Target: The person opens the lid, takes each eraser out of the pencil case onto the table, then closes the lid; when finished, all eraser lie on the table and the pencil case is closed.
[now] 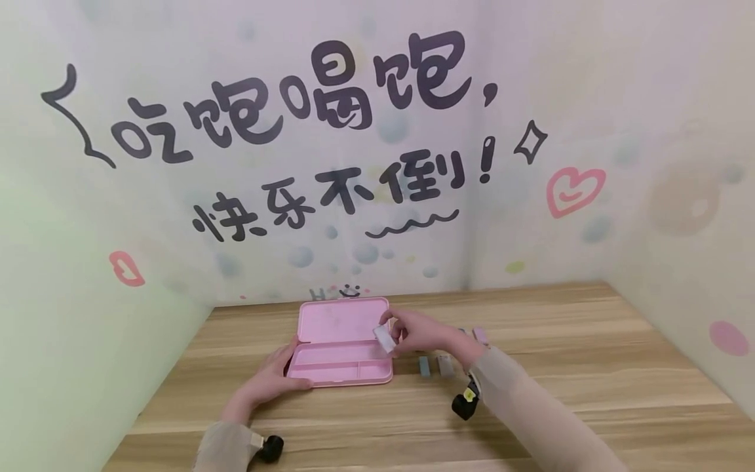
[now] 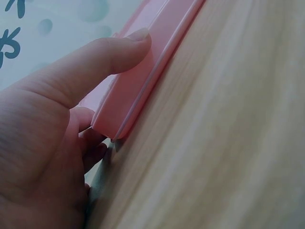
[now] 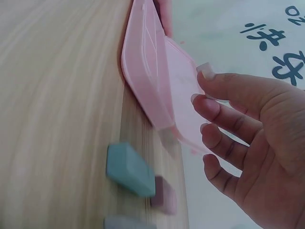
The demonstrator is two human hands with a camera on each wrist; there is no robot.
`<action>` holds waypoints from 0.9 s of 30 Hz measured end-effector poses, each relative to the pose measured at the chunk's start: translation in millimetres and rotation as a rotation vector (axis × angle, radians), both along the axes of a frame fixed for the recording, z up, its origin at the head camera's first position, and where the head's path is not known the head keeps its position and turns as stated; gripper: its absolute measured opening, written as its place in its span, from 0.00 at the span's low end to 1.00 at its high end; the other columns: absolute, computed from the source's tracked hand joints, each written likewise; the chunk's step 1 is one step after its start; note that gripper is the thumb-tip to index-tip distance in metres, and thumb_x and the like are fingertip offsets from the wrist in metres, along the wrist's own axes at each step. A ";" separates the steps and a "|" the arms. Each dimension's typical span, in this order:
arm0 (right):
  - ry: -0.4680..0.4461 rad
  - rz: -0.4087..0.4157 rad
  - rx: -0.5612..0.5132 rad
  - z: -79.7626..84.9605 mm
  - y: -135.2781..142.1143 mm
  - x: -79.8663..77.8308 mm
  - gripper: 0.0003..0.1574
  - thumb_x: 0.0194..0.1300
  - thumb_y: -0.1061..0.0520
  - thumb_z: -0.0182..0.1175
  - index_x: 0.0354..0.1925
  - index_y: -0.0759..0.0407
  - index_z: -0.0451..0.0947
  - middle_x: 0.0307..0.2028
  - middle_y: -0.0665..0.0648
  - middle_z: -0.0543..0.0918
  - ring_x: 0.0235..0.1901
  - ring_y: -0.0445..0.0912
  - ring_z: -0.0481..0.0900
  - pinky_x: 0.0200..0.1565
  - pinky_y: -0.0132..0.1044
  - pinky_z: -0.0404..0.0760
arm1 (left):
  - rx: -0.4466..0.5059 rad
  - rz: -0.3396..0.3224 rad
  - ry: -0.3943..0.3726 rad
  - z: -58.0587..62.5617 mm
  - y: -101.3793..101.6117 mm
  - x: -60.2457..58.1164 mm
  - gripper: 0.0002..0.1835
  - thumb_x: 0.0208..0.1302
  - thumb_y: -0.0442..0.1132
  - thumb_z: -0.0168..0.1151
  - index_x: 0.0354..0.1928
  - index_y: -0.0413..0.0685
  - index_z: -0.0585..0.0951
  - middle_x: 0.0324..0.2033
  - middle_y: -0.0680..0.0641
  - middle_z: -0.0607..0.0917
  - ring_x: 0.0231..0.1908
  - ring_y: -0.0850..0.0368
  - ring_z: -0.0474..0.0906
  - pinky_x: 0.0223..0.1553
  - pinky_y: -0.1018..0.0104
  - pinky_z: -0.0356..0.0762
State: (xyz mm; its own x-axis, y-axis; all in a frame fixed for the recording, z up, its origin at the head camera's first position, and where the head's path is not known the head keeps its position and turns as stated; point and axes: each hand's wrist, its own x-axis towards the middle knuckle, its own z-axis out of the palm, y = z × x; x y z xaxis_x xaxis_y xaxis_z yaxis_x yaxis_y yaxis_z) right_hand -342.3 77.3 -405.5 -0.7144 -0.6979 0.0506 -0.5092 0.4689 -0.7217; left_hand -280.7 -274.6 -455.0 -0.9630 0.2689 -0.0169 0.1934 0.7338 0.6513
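Observation:
An open pink pencil case (image 1: 328,374) lies on the table, its lid (image 1: 342,321) tipped back toward the wall. Its base has a long compartment behind and two smaller ones in front; no items show in them. My left hand (image 1: 274,378) grips the case at its left end, with the thumb (image 2: 128,51) along the front and the fingers round the corner. Over the right end of the case, my right hand (image 1: 421,333) pinches a small whitish eraser-like block (image 1: 385,339) between thumb and fingertips. In the right wrist view, the thumb partly hides that block (image 3: 204,69).
Right of the case lie a teal block (image 1: 425,366) and a pale grey block (image 1: 445,365). Farther back are a pink block (image 1: 480,335) and a bluish one (image 1: 463,331), partly behind the right wrist. A printed wall covering (image 1: 519,262) borders the wooden table (image 1: 566,341).

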 end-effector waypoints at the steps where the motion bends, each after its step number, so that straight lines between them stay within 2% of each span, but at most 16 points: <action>1: 0.004 -0.001 -0.005 -0.4 3.5 0.8 0.32 0.53 0.64 0.71 0.54 0.56 0.68 0.29 0.51 0.78 0.28 0.44 0.71 0.31 0.35 0.73 | -0.002 -0.001 0.001 -0.2 -0.1 0.0 0.59 0.51 0.55 0.73 0.76 0.40 0.47 0.72 0.33 0.54 0.70 0.31 0.45 0.65 0.34 0.46; 10: 0.045 -0.021 -0.025 -7.2 33.0 6.6 0.32 0.52 0.65 0.72 0.53 0.57 0.68 0.27 0.49 0.77 0.26 0.42 0.72 0.30 0.34 0.73 | -0.002 -0.005 0.014 0.1 0.9 0.4 0.59 0.51 0.55 0.73 0.75 0.39 0.48 0.71 0.31 0.55 0.69 0.30 0.48 0.64 0.33 0.48; 21: 0.015 -0.097 -0.028 -13.8 71.6 16.0 0.32 0.53 0.62 0.73 0.52 0.58 0.68 0.29 0.50 0.77 0.27 0.43 0.72 0.29 0.34 0.73 | 0.009 0.001 -0.007 -0.6 1.3 -0.3 0.60 0.51 0.55 0.73 0.76 0.40 0.47 0.72 0.31 0.52 0.70 0.31 0.45 0.64 0.33 0.46; 27: 0.046 -0.112 -0.045 -16.5 91.7 22.1 0.31 0.53 0.61 0.73 0.52 0.59 0.68 0.28 0.50 0.78 0.27 0.42 0.73 0.30 0.34 0.74 | 0.011 0.002 -0.007 -0.5 0.4 0.1 0.60 0.51 0.54 0.73 0.76 0.40 0.46 0.72 0.30 0.52 0.70 0.30 0.45 0.64 0.33 0.46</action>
State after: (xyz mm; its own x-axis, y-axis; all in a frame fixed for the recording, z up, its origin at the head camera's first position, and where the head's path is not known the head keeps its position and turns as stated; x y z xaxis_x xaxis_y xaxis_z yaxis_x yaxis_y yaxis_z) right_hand -320.2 169.0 -421.9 -0.7841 -0.6099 0.1145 -0.4885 0.4928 -0.7201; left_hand -280.6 -274.2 -455.5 -0.9635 0.2667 -0.0211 0.1868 0.7272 0.6605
